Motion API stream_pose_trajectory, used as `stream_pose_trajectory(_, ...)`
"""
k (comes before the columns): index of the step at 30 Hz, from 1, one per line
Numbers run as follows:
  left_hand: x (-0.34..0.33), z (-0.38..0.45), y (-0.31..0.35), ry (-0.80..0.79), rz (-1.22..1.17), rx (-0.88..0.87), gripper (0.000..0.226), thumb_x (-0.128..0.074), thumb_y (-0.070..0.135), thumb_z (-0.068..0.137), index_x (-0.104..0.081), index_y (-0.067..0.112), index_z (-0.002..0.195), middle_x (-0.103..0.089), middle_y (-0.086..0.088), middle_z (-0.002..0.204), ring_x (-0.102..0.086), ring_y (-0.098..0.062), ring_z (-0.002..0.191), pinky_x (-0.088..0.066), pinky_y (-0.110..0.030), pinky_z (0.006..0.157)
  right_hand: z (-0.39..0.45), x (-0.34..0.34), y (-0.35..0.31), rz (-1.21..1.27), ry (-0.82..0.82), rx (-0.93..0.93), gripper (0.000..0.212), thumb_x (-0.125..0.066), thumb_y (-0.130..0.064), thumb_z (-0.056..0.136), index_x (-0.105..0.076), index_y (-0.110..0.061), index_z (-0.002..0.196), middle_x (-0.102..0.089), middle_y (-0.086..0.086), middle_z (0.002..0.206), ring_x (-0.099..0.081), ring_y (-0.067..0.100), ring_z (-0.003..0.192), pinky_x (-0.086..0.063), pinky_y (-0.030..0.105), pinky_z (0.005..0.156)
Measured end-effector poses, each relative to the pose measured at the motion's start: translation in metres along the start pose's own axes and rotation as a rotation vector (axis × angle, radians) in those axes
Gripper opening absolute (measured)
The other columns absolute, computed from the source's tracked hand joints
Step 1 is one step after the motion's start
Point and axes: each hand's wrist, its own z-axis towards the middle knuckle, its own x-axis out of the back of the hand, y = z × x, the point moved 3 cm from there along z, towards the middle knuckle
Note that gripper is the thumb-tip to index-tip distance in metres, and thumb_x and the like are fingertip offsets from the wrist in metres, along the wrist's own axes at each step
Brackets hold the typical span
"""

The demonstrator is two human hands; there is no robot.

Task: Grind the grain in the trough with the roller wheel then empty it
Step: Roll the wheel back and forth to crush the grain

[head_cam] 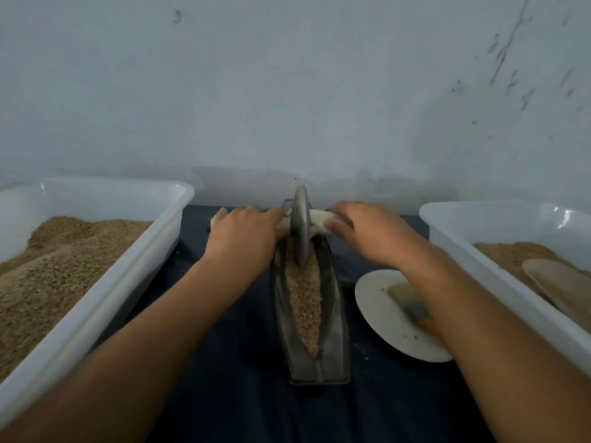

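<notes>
Nearest you, at 6 o'clock, the blunt end of the trough (315, 359) sits on the dark cloth (243, 404) covering the tabletop: a narrow, boat-shaped channel of dull grey metal running straight away toward 12 o'clock. Coarse tan grain (303, 298) lies along its groove, still pebbly and whole by the look of it, so you seem to be in the grinding step, with emptying yet to come.

At 4 o'clock a round white plate (377, 302) carries a flat-bristled brush (411, 303). Further out, your left hand (243, 231) and right hand (364, 230) each curl closed around the pale, smooth wooden axle (316, 219) on either side of the roller wheel (302, 225), a thin grey metal disc standing upright with its rim in the grain at the trough's far end.

The next move likely calls for even downward pressure from both hands while you draw the wheel back toward 6 o'clock, keeping it vertical in the groove.

At 9 o'clock a white plastic tub (105, 292) holds sandy grain; at 3 o'clock another tub (499, 260) holds some, with a wooden paddle.
</notes>
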Motion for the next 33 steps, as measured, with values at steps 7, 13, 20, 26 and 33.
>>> stream_pose_trajectory(7, 0.029, -0.012, 0.001, -0.094, 0.008, 0.018, 0.022, -0.062, 0.045, 0.085, -0.058, 0.033, 0.103, -0.061, 0.000, 0.098, -0.059, -0.025, 0.089, -0.045, -0.035, 0.068, -0.015, 0.034, -0.016, -0.074, -0.325, 0.009, 0.030, -0.066, -0.060, 0.082, -0.053, -0.035, 0.093, -0.061, -0.012, 0.094, -0.056, 0.009, 0.083, -0.047, 0.034, 0.066)
stream_pose_trajectory(13, 0.069, -0.041, 0.020, -0.192, 0.097, -0.047, 0.035, -0.067, 0.059, 0.074, -0.063, 0.034, 0.098, -0.061, 0.008, 0.091, -0.059, -0.018, 0.087, -0.043, -0.032, 0.069, -0.038, 0.053, -0.036, -0.210, -0.512, 0.008, 0.045, -0.083, -0.059, 0.064, -0.051, -0.036, 0.085, -0.058, -0.014, 0.086, -0.054, 0.008, 0.076, -0.036, 0.028, 0.057)
stream_pose_trajectory(20, 0.073, -0.043, 0.019, -0.204, 0.056, -0.060, 0.030, -0.060, 0.055, 0.081, -0.065, 0.033, 0.102, -0.061, 0.007, 0.091, -0.058, -0.018, 0.085, -0.047, -0.033, 0.072, -0.036, 0.051, -0.031, -0.177, -0.545, 0.007, 0.045, -0.081, -0.063, 0.064, -0.051, -0.039, 0.089, -0.058, -0.017, 0.088, -0.054, 0.004, 0.078, -0.039, 0.027, 0.058)
stream_pose_trajectory(26, 0.028, -0.011, 0.011, -0.072, -0.024, 0.071, 0.017, -0.055, 0.026, 0.089, -0.064, 0.024, 0.102, -0.050, 0.003, 0.076, -0.049, -0.022, 0.072, -0.041, -0.035, 0.063, -0.007, 0.015, -0.003, 0.002, -0.224, -0.030, 0.027, -0.060, -0.050, 0.092, -0.056, -0.041, 0.116, -0.065, -0.010, 0.113, -0.060, 0.016, 0.097, -0.052, 0.039, 0.082)
stream_pose_trajectory(33, 0.004, 0.001, 0.004, 0.107, -0.008, 0.032, 0.025, -0.050, 0.023, 0.097, -0.053, 0.027, 0.122, -0.061, -0.001, 0.106, -0.059, -0.024, 0.096, -0.040, -0.032, 0.077, 0.002, -0.006, 0.001, -0.086, -0.017, 0.024, 0.029, -0.043, -0.046, 0.101, -0.056, -0.030, 0.121, -0.066, 0.001, 0.106, -0.060, 0.024, 0.091, -0.053, 0.043, 0.073)
